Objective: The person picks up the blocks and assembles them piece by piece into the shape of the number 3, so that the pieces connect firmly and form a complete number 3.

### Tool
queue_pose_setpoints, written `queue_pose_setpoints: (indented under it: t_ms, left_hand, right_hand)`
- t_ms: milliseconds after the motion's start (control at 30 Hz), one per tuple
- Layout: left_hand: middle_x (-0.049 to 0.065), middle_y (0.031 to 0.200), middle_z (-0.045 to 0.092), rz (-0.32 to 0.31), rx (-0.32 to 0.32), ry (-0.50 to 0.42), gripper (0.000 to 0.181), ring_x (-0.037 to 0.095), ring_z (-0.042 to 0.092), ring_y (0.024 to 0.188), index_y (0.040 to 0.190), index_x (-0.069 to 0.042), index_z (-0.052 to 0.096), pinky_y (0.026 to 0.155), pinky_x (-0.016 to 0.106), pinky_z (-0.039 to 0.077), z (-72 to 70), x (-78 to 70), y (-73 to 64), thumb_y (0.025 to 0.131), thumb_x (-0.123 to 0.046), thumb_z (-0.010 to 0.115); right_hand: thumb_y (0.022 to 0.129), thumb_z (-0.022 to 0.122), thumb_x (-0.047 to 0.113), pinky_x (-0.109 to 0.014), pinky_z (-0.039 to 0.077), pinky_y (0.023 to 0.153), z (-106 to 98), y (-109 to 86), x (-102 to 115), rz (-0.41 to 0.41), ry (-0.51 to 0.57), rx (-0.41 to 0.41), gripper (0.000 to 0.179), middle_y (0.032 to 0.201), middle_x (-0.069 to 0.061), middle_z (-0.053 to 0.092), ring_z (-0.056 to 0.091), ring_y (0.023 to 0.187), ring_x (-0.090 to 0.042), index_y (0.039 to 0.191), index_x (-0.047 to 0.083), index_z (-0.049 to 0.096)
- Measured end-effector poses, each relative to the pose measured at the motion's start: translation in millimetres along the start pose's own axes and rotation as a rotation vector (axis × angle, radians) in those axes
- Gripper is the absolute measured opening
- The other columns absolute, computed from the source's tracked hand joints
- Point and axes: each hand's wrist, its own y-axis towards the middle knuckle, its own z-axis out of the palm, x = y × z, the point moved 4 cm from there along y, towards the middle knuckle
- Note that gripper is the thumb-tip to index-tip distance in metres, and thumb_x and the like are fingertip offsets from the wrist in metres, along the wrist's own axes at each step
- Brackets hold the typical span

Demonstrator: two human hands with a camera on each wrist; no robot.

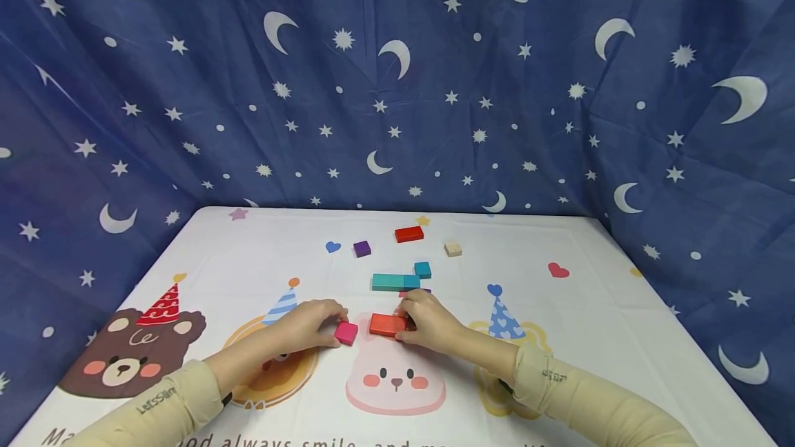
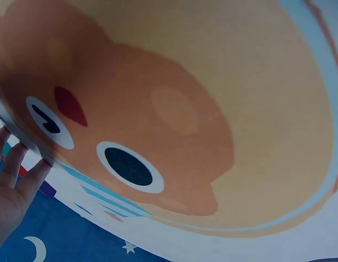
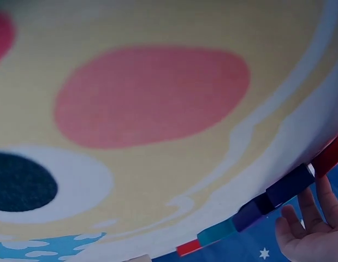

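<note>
In the head view, my left hand pinches a small pink block between thumb and fingers, at the table's middle. Just to its right, my right hand grips one end of an orange-red rectangular block. A narrow gap parts these two blocks. Beyond the right hand lies a long teal block with a blue block against its right end. A purple piece behind the right fingers is mostly hidden. The left wrist view shows the left fingers, but not clearly the pink block.
Farther back on the printed white tablecloth lie a blue cube, a purple block, a red block and a beige block. A dark blue curtain with moons and stars hangs behind the table.
</note>
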Motion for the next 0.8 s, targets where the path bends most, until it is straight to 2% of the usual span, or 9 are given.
queue_pose_setpoints:
  t_ms: [200,400,533,800]
  left_hand:
    - [0.005,0.106,0.066,-0.037,0.024,-0.007,0.031,0.021,0.060,0.098,0.104,-0.009,0.065,0.093,0.042,0.049,0.6,-2.9,-0.7,0.077,-0.020,0.077]
    - [0.000,0.101,0.066,-0.018,0.028,0.031,0.029,0.015,0.058,0.091,0.103,-0.011,0.065,0.089,0.038,0.051,-0.3,-4.9,-1.0,0.078,-0.022,0.077]
    - [-0.002,0.098,0.066,-0.004,0.014,0.051,0.028,0.014,0.058,0.089,0.103,-0.012,0.065,0.087,0.037,0.051,-0.7,-4.4,0.3,0.079,-0.023,0.075]
    - [0.002,0.104,0.069,-0.008,-0.031,0.070,0.032,0.020,0.063,0.101,0.109,-0.008,0.066,0.092,0.040,0.051,-1.3,-6.1,7.0,0.081,-0.023,0.074]
  right_hand:
    - [0.074,0.080,0.025,-0.031,0.050,0.088,-0.6,-1.1,-0.3,0.015,-0.011,0.018,0.026,0.088,0.000,0.063,0.053,0.096,-0.017,0.090,0.008,0.069]
    - [0.073,0.081,0.025,-0.031,0.049,0.087,-0.7,-1.5,1.1,0.021,-0.019,0.035,0.026,0.087,0.000,0.063,0.052,0.095,-0.016,0.089,0.008,0.069]
    - [0.073,0.081,0.025,-0.032,0.049,0.088,-1.2,-1.2,1.5,0.023,-0.025,0.036,0.027,0.089,0.000,0.063,0.053,0.096,-0.016,0.090,0.008,0.069]
    - [0.074,0.080,0.026,-0.037,0.048,0.094,-3.4,-1.1,2.9,0.019,-0.046,0.035,0.028,0.095,-0.003,0.064,0.054,0.102,-0.021,0.090,0.007,0.068]
